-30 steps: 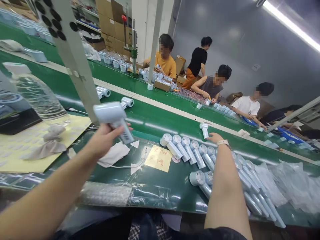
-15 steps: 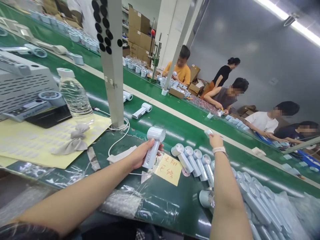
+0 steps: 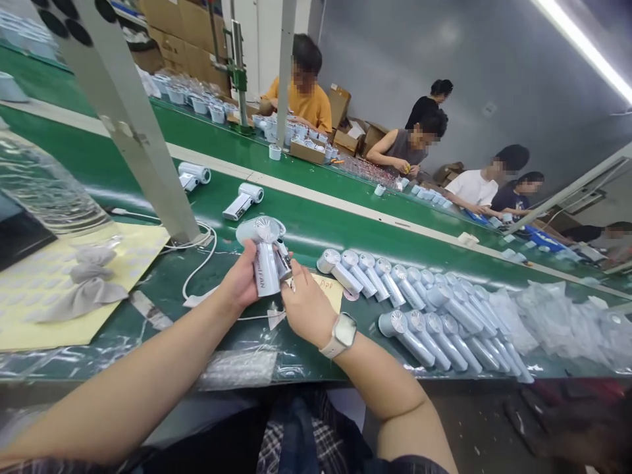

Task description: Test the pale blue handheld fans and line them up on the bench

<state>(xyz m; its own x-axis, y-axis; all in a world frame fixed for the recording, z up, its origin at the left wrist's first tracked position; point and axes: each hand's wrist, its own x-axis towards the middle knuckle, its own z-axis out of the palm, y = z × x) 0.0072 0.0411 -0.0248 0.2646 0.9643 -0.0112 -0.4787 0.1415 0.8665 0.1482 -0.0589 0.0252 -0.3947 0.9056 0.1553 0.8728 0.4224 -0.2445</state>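
Note:
My left hand (image 3: 241, 278) is closed round a pale blue handheld fan (image 3: 267, 266), upright over the table, with lettering ending in "FAN" down its handle. Right behind it, on its right side, is a second handheld fan (image 3: 282, 255) whose handle shows dark and silvery parts. The fingers of my right hand (image 3: 310, 306) are closed at the lower end of that second fan; the first fan hides part of it. A yellow note (image 3: 333, 289) with handwriting lies beyond my right hand. Rows of similar fans (image 3: 407, 339) lie to the right.
A white cable (image 3: 200, 273) loops by a metal post (image 3: 143, 141). Left are a yellow label sheet (image 3: 59, 336), a knotted grey cloth (image 3: 91, 280) and a clear bottle (image 3: 44, 184). Fans (image 3: 244, 201) lie on the green conveyor (image 3: 316, 230). Plastic bags (image 3: 563, 322) lie right; co-workers sit opposite.
My right hand has come back from over the conveyor to beside my left hand, and a second fan now shows there. The view has swung to the right.

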